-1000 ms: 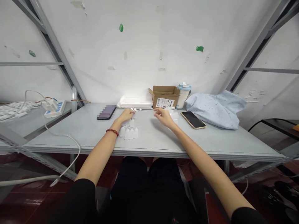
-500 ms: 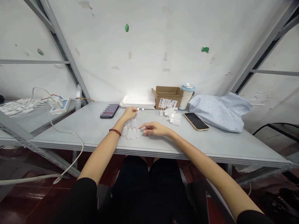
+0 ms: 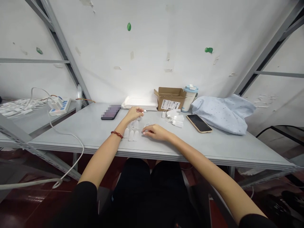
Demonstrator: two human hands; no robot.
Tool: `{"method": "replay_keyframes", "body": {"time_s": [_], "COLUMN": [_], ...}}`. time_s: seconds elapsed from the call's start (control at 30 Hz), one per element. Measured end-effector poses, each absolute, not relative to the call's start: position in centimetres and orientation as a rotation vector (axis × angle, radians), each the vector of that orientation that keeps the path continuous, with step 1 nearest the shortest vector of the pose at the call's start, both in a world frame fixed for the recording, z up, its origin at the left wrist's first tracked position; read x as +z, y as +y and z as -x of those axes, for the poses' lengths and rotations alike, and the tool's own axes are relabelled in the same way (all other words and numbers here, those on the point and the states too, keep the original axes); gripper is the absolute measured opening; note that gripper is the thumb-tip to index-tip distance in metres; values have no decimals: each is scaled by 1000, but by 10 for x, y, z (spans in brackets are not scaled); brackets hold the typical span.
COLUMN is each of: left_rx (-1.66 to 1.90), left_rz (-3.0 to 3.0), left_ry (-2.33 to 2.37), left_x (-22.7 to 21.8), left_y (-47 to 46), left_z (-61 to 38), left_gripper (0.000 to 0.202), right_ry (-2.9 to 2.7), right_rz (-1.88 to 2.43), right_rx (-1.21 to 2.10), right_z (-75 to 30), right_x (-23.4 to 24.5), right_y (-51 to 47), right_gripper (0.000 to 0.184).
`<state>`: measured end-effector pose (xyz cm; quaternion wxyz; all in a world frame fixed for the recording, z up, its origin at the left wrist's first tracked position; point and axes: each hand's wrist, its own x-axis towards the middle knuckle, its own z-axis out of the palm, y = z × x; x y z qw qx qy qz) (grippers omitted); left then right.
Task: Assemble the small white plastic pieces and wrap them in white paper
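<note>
Over the far side of a group of white translucent tags (image 3: 131, 134), my left hand (image 3: 135, 114) has its thumb and fingers curved together. Whatever lies between those fingertips is too small to make out. A small white piece (image 3: 145, 110) lies just past them. To the right of the tags, my right hand (image 3: 155, 131) rests low over the table with its fingers curled in. A tag seems to be under or in these fingers, mostly hidden, and a thin clear loop (image 3: 147, 124) shows above them. More white tags with strings (image 3: 177, 118) lie in a bunch farther right.
Along the wall stand a stack of white trays or sheets (image 3: 140, 104), an open cardboard box (image 3: 171, 98) and a lidded cup (image 3: 189, 99). A dark phone (image 3: 111, 112) lies left, another phone (image 3: 199, 123) right. Pale blue cloth (image 3: 223, 114) covers the right back.
My left hand has shifted slightly right, and one small white piece by its fingertips no longer shows. My right hand's fingers have curled in, and the rightmost tag has gone from its spot.
</note>
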<state>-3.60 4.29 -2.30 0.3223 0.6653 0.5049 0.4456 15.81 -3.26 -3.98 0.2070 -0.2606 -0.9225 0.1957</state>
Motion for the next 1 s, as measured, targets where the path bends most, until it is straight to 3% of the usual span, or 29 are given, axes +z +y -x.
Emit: {"method": "replay_keyframes", "body": {"time_s": [0.17,0.37,0.53,0.83,1.0], "left_rx": [1138,1006,923,920,890], "left_rz": [-1624,-1584,-1540,-1548,-1547], "left_ry": [1125,1051,955,848,814], "left_x": [-19,-19,-15,-14,-10], "left_y": [38,34,29,27,24], "left_z": [36,35,33,31,31], "left_gripper": [27,30,29,35,32], "right_ry": [-2495,-2327,-2164,-1888,-1759], "right_rz": [931,989,913,814,839], "right_rx": [310,321,573,1209,1360], "right_z": [-167,-176,-177,-177,-176], "right_x": [-41,-40,-41,-38,-35], "right_y": [-24,-14,-10,-9,-10], "right_gripper": [20,13,5,18,22]}}
